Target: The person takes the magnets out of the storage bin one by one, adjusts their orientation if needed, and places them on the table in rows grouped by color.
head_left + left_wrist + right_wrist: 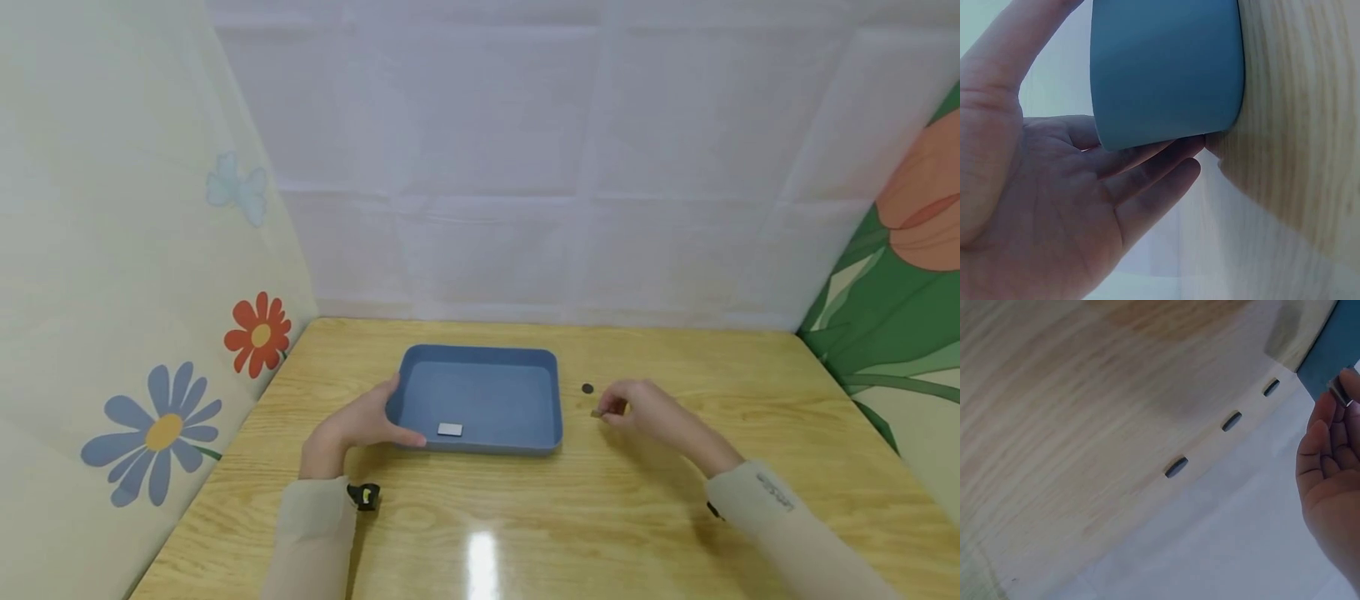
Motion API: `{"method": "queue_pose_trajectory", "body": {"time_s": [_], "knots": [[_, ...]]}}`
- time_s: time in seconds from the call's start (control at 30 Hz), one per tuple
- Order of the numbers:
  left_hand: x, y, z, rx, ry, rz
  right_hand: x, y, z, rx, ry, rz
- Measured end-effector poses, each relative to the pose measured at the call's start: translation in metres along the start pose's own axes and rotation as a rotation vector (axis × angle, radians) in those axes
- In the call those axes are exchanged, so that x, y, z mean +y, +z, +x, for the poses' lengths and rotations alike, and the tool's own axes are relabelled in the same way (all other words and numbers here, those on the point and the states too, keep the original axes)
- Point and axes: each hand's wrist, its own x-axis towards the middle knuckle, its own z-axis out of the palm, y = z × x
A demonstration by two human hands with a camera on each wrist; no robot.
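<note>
A shallow blue tray (480, 400) sits on the wooden table, its outside wall (1166, 69) filling the upper left wrist view. My left hand (365, 419) grips its left front corner, thumb at the front rim and fingers along the left side. Inside the tray, near the front, lies a small white rectangular piece (450, 430). To the right of the tray, my right hand (637, 408) pinches a small dark piece with a shiny edge (1339, 392) between thumb and fingers. A black disc (587, 388) lies on the table close to this hand.
In the right wrist view, three small dark discs lie in a row on the table; the nearest disc (1176, 467) is largest. A white cloth (480, 167) hangs behind the table (600, 517), with flower-printed cloths on both sides.
</note>
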Motion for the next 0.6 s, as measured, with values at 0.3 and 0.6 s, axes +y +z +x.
{"method": "queue_pose_trajectory", "body": {"time_s": [0.3,0.6], "knots": [[-0.001,0.001,0.001,0.01,-0.003,0.001,0.012,0.017,0.004,-0.023,-0.016,-0.011],[-0.001,0.001,0.0,0.018,0.003,0.008,0.016,0.023,0.003,-0.04,-0.024,0.041]]}}
